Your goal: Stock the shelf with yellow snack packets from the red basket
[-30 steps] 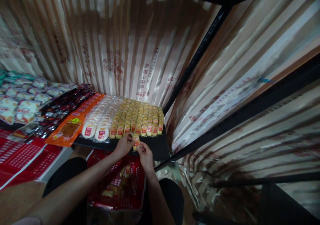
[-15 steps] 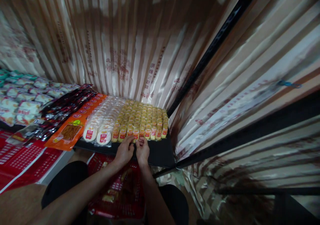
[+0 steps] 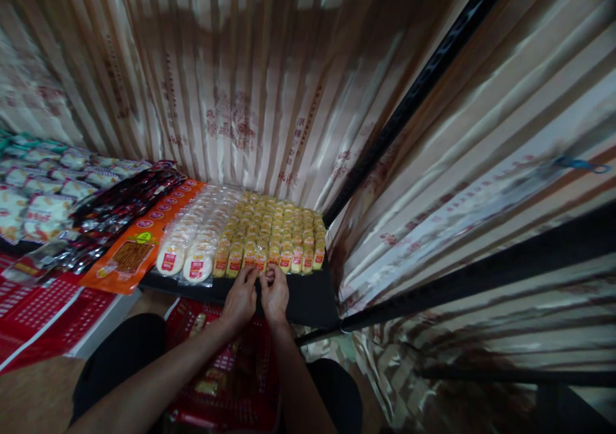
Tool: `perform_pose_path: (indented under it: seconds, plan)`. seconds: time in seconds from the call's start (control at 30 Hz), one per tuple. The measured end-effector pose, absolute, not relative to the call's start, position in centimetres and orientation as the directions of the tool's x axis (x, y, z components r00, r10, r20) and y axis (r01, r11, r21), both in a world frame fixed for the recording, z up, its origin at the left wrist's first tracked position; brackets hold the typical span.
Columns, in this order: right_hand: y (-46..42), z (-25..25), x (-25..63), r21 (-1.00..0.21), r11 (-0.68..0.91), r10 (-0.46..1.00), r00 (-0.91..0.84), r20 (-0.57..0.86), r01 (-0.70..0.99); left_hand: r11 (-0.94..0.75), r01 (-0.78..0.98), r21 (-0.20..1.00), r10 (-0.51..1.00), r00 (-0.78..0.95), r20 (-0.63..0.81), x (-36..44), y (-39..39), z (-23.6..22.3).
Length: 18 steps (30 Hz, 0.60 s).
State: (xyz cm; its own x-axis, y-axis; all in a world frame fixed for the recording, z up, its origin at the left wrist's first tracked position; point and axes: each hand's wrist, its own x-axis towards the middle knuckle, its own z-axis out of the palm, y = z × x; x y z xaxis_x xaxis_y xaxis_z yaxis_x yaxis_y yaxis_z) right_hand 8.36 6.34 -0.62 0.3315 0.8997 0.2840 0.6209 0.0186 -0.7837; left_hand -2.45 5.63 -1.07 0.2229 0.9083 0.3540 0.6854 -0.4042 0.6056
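Rows of small yellow snack packets [image 3: 283,228] with red labels stand upright, packed close together, on a black shelf [image 3: 308,296]. At the front of these rows, my left hand [image 3: 240,296] has its fingertips pinched on the lower edge of one front packet [image 3: 260,256]. Close beside it, my right hand [image 3: 274,293] is closed with curled fingers at that same packet's right edge. My fingers cover the packet's bottom. Left of the yellow rows are two rows of round white crackers [image 3: 196,266] in clear wrappers.
An orange snack bag [image 3: 125,257], dark shiny packets [image 3: 125,206] and white packets [image 3: 48,212] continue leftward along the shelf. A red crate [image 3: 226,382] holding some packets sits below, between my knees. Black frame bars [image 3: 409,106] and striped fabric [image 3: 231,87] enclose the back and right.
The view has shifted slightly. Both hands stay at the front of the yellow rows, and my right fingers look more curled now.
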Motion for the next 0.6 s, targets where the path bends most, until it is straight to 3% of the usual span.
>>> perform_pose_path:
  seconds: [0.27,0.4,0.6]
  plan:
    - [6.6,-1.7,9.8,-0.662,0.162,0.882,0.193,0.429,0.732,-0.417,0.736,0.533,0.898,0.242,0.367,-2.0,5.7,-1.0]
    - [6.5,-2.3,10.0,-0.620,0.150,0.876,0.187,0.444,0.770,-0.405,0.777,0.482,0.902,0.255,0.348,-1.7,5.7,-0.8]
    - [6.2,-2.1,9.7,-0.611,0.134,0.870,0.204,0.450,0.780,-0.496,0.777,0.388,0.832,0.298,0.468,-2.0,6.3,-2.0]
